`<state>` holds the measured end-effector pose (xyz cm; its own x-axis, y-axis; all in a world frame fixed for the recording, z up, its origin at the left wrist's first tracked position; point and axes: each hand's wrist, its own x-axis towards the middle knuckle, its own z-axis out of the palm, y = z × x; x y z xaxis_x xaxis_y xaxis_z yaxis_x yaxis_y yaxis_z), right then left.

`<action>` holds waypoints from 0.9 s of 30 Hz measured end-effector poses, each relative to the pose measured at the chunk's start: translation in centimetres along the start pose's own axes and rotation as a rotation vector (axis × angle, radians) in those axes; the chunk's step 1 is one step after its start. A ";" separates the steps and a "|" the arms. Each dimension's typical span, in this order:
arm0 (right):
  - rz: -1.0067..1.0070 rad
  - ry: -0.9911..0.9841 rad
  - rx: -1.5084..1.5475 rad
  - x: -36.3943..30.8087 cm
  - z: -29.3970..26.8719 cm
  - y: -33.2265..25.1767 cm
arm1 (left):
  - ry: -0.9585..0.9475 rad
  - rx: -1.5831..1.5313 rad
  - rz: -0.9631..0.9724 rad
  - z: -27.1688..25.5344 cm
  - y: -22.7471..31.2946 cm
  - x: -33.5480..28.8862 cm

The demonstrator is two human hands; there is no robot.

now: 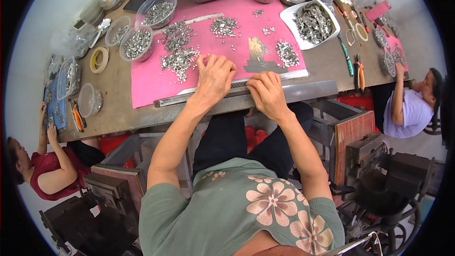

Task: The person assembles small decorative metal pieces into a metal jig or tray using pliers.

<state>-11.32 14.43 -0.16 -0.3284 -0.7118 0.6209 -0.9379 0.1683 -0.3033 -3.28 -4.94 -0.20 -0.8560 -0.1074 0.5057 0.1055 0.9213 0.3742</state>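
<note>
Metal handwork at close quarters: the right hand [268,94] brings thumb and fingertips together at the narrow strip [174,99]; the left hand [216,75], fingers bent, arches beside the heap of silvery pieces [179,61]. Whether either hand grips a piece cannot be told. The strip lies along the near edge of the pink mat [146,85], on the table [111,109]. Good practice probably calls for light fingertip pressure, a steadied strip, and single pieces drawn from the heap's thin margin.
</note>
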 end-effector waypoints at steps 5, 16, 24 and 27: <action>0.152 0.192 0.074 -1.5 0.5 0.6 | 0.007 -0.140 0.033 -0.9 2.2 -1.0; 0.199 0.264 0.078 -2.2 -0.6 1.3 | -0.049 -0.164 0.027 -0.7 2.9 -1.3; 0.421 0.202 -0.169 -2.6 -2.9 6.0 | -0.026 -0.196 -0.124 -0.4 4.2 -1.5; 0.419 0.166 -0.219 -2.5 -2.5 6.3 | 0.024 -0.158 -0.166 0.6 4.2 -1.6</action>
<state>-16.72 18.97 -1.79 -0.6783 -0.4374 0.5904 -0.7173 0.5682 -0.4033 -1.78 -0.67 0.14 -0.8559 -0.2630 0.4452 0.0443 0.8206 0.5698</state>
